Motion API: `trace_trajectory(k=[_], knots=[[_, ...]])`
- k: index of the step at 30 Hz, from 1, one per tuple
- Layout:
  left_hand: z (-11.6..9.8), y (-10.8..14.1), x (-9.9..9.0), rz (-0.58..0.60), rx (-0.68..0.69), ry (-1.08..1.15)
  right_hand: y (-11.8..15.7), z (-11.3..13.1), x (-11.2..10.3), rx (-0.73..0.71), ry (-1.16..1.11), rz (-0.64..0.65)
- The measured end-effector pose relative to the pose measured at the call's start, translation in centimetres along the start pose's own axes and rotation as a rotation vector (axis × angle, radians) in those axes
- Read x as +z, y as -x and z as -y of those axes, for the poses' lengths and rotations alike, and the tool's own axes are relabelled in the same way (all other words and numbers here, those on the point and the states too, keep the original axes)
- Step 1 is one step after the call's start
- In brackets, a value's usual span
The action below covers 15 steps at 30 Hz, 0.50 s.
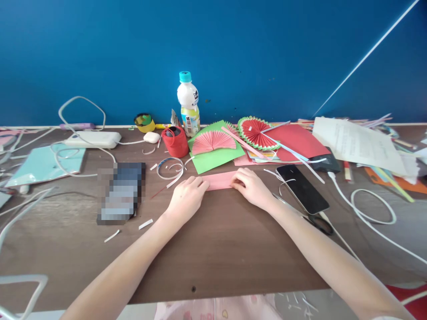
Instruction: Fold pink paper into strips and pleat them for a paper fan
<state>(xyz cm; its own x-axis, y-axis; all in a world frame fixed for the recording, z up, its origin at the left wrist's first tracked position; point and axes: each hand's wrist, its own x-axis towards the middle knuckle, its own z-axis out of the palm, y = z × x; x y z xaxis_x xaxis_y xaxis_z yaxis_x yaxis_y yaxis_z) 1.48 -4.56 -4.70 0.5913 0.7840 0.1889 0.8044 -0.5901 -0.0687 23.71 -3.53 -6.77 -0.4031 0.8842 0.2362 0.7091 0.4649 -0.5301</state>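
Observation:
A narrow pink paper strip (219,181) lies across the desk between my two hands. My left hand (189,193) is closed on its left end, fingers curled at the edge. At the right end, my right hand (250,186) pinches the strip between thumb and fingers. Just behind it rests a pleated pink paper fan (213,142) on a green sheet (203,165). A round red pleated fan with a green-and-white rim (255,133) lies farther right. The folds under my fingers are hidden.
Scissors (320,223) and a black phone (302,189) lie beside my right forearm. A bottle (188,104) and a red roll (176,143) stand near the blue wall. A power strip (93,139), cables and paper scraps spread leftward; red paper (300,142) lies right.

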Motion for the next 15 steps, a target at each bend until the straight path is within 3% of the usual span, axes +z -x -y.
trace_trajectory(k=[6, 11, 15], knots=[[0.3, 0.2, 0.1, -0.011, 0.029, 0.017, -0.1, -0.2, 0.3, 0.044, 0.051, -0.035], [0.6, 0.2, 0.2, 0.006, 0.051, -0.009, 0.1, -0.3, -0.8, -0.02, -0.049, 0.031], [0.5, -0.1, 0.1, 0.021, 0.0, -0.002, 0.1, -0.2, -1.2, -0.032, -0.081, 0.006]])
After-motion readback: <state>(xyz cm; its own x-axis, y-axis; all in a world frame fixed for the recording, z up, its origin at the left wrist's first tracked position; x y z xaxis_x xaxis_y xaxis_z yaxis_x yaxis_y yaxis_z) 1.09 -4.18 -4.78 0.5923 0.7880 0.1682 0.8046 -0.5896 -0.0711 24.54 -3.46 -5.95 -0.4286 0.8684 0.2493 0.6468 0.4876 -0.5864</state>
